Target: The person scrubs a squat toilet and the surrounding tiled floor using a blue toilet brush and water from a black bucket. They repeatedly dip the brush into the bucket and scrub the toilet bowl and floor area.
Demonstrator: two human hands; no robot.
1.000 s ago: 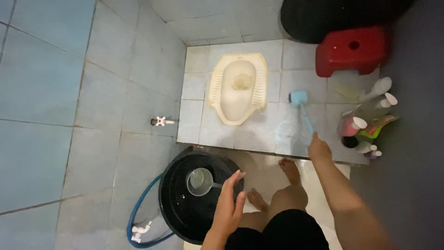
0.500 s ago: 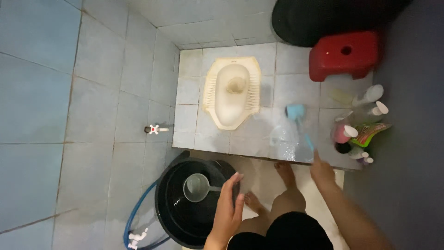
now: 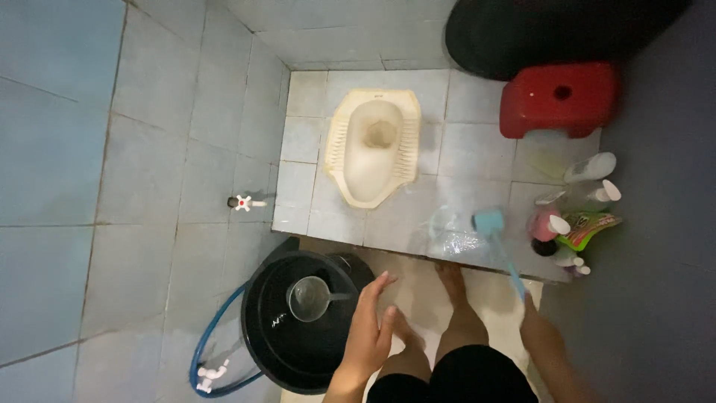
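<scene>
My right hand (image 3: pixel 535 319) grips the handle of a light blue long-handled brush (image 3: pixel 494 233), whose head rests on the wet tiled platform (image 3: pixel 466 153) near its front edge. My left hand (image 3: pixel 369 330) hovers flat with fingers apart over the right rim of a black water bucket (image 3: pixel 298 322). A clear dipper (image 3: pixel 308 297) floats in the bucket, just left of that hand. A cream squat toilet (image 3: pixel 373 145) is set into the platform farther back. My bare feet stand on the lower floor below the platform's step.
A red plastic stool (image 3: pixel 558 98) and a large black tub (image 3: pixel 552 30) sit at the back right. Several bottles (image 3: pixel 574 209) cluster by the right wall. A tap (image 3: pixel 244 202) juts from the left tiled wall, and a blue hose (image 3: pixel 212 351) curves around the bucket.
The brush head has been pulled back across the platform from beside the toilet toward its front edge, and my right hand has drawn closer to my body. My left hand has barely moved.
</scene>
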